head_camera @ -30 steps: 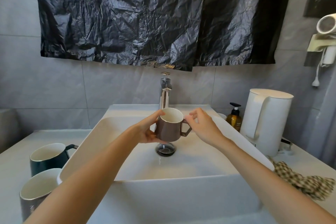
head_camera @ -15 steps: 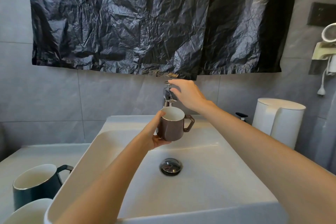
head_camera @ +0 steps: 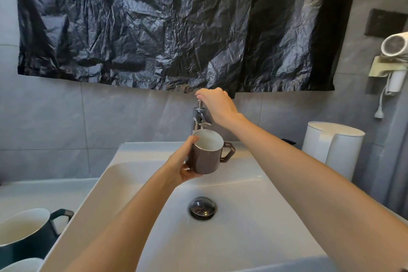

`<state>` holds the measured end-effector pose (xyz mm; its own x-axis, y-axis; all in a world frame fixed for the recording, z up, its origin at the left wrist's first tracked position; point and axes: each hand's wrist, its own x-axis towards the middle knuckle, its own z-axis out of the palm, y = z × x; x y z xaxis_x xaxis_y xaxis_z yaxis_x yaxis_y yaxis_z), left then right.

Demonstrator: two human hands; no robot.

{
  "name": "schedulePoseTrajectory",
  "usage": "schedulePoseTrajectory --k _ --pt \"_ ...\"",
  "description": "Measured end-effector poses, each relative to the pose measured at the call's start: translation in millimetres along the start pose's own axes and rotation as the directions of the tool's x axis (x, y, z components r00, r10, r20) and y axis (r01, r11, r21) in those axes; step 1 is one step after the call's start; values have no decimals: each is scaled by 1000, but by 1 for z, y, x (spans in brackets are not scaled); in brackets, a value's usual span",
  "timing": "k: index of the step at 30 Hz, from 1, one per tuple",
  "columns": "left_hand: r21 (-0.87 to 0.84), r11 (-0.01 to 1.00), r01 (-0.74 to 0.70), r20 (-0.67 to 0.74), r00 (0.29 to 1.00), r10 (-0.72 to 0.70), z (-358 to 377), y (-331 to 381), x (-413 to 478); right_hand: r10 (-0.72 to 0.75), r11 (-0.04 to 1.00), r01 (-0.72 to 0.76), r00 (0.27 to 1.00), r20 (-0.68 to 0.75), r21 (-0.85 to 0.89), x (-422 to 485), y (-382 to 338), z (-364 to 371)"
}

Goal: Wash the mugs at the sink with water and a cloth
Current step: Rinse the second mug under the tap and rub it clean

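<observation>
The left hand [head_camera: 185, 166] reaches forward over the sink [head_camera: 242, 240], thumb hooked on the near rim of the brown mug [head_camera: 206, 158] and fingers wrapped under its base. It is a firm, closed grasp. The mug stands upright, handle pointing to 3 o'clock, directly beneath the faucet [head_camera: 200, 118] spout. At 12 o'clock above it, the right hand [head_camera: 217, 106] curls its fingers over the faucet lever [head_camera: 200, 104] (wrist bent down). The drain [head_camera: 202, 208] lies at 6 o'clock of the mug, with open basin all around it. Two more mugs, a dark green mug [head_camera: 24, 235] and a pale mug [head_camera: 19, 267], sit at 8 o'clock outside the sink's left edge, and a white kettle [head_camera: 333, 149] stands at 3 o'clock.
</observation>
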<state>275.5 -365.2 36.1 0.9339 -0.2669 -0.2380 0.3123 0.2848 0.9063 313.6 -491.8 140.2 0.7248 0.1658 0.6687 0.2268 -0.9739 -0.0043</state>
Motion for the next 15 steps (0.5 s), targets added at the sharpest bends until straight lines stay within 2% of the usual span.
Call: schedulePoseTrajectory --k 7,12,13,15 --pt "6 1000 -9 10 1000 9 0 -2 2 13 1000 -13 1000 -10 15 6 2 1" --pt "57 997 -45 -26 999 46 -3 -4 6 32 951 -64 993 110 304 -12 3 -4" --pt "67 996 -55 -39 998 58 -4 -4 6 35 938 -61 996 83 342 -20 3 -4" --pt "98 992 -81 -65 994 88 -7 -4 7 38 925 9 993 -115 380 -40 4 -3"
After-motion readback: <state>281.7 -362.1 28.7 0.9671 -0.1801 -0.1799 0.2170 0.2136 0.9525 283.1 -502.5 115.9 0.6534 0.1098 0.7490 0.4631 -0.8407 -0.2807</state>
